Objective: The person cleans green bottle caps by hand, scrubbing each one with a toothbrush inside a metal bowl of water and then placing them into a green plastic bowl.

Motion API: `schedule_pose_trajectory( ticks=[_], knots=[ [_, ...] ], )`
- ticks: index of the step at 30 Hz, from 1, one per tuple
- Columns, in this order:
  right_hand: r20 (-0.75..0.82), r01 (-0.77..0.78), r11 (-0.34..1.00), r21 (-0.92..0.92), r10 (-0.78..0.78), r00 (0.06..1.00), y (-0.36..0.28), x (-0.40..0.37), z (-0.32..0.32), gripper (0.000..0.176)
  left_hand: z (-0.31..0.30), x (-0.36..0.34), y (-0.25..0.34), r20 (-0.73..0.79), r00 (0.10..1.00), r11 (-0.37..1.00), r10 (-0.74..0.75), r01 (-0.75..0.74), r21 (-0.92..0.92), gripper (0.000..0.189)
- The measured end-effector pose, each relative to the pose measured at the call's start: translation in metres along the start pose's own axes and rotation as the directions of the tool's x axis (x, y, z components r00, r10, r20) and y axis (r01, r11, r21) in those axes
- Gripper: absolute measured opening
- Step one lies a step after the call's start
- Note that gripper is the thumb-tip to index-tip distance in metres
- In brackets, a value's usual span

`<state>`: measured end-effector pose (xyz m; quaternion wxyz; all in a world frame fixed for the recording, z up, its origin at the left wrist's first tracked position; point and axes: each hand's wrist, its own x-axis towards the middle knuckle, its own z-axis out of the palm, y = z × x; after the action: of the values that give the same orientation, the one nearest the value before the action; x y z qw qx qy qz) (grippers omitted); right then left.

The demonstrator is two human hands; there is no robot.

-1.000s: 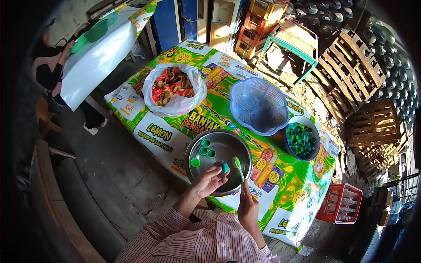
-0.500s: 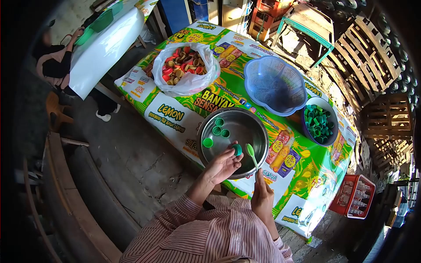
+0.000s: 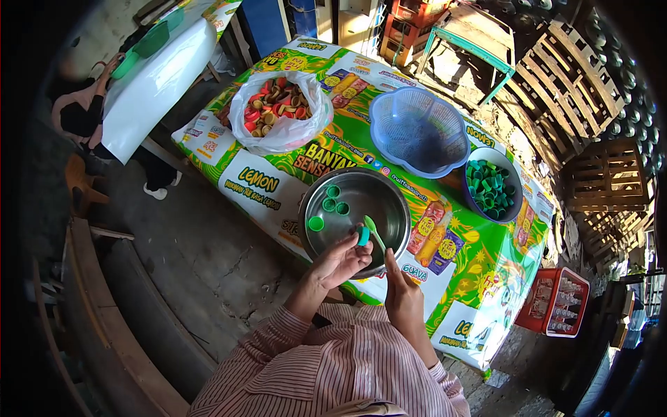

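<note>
Over the near side of a metal basin [image 3: 383,200], my left hand [image 3: 338,263] pinches a green bottle cap [image 3: 363,237] between its fingertips. My right hand [image 3: 404,292] grips the handle of a light green toothbrush [image 3: 377,238]. The brush head is right at the upper edge of the cap. Several more green caps [image 3: 328,204] lie on the left part of the basin floor, apart from my hands.
A white plastic bag [image 3: 295,135] of red and tan caps is at the back left. Beyond the basin sit a blue plastic basket [image 3: 417,132] and a bowl [image 3: 515,182] full of green caps. A red bottle crate [image 3: 554,302] stands right. Another person [image 3: 87,115] works far left.
The toothbrush head has come in from the right, up to the cap in my left hand. The whole view has shifted slightly. Both hands keep their holds.
</note>
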<state>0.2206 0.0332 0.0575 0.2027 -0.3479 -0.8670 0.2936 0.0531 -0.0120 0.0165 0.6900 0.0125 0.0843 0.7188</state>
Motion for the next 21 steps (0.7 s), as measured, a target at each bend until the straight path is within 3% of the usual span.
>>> schedule_pose_trajectory(
  ticks=[2, 4, 7, 9, 12, 14, 16, 17, 19, 21],
  knots=[
    [-0.108, -0.009, 0.993, 0.116, 0.021, 0.994, 0.007, -0.003, 0.005, 0.054, 0.01, -0.003, 0.001, -0.028, 0.999, 0.999, 0.027, -0.025, 0.048, 0.026],
    [-0.091, -0.024, 0.993, 0.116, 0.035, 0.995, -0.002, -0.007, -0.001, 0.053, 0.011, -0.003, 0.004, -0.075, 0.997, 0.998, 0.003, 0.001, 0.055, 0.026],
    [-0.082, 0.096, 0.99, 0.102, -0.087, 0.993, -0.012, -0.01, -0.005, 0.052, 0.003, -0.002, 0.003, -0.131, 0.99, 0.998, 0.052, -0.048, 0.032, 0.023],
    [-0.092, 0.064, 0.993, 0.096, -0.055, 0.994, -0.009, -0.006, 0.0, 0.053, 0.003, -0.004, 0.004, -0.19, 0.979, 0.996, 0.076, -0.065, 0.065, 0.018],
    [-0.102, 0.018, 0.993, 0.118, -0.006, 0.995, -0.005, -0.002, 0.0, 0.056, -0.01, -0.007, 0.008, -0.169, 0.983, 0.998, 0.068, -0.065, 0.02, 0.016],
    [-0.119, 0.088, 0.988, 0.126, -0.073, 0.99, -0.013, -0.005, -0.004, 0.056, -0.011, -0.007, 0.007, -0.191, 0.979, 0.997, 0.077, -0.076, 0.01, 0.016],
    [-0.036, 0.09, 0.985, 0.147, -0.085, 0.996, -0.01, -0.01, 0.004, 0.056, -0.008, -0.006, 0.007, -0.118, 0.992, 0.992, 0.048, -0.061, -0.106, 0.018],
    [-0.079, 0.062, 0.982, 0.179, -0.048, 0.996, -0.003, -0.008, 0.01, 0.057, -0.008, -0.006, 0.007, -0.114, 0.992, 0.993, 0.047, -0.059, -0.106, 0.018],
    [-0.117, 0.01, 0.982, 0.19, 0.012, 0.993, -0.006, -0.005, 0.008, 0.058, -0.008, -0.006, 0.005, -0.187, 0.979, 0.988, 0.076, -0.1, -0.122, 0.019],
    [-0.072, 0.032, 0.987, 0.157, -0.021, 0.997, -0.011, -0.008, 0.006, 0.057, -0.006, -0.005, 0.005, -0.163, 0.984, 0.987, 0.078, -0.1, -0.129, 0.019]
  ],
)
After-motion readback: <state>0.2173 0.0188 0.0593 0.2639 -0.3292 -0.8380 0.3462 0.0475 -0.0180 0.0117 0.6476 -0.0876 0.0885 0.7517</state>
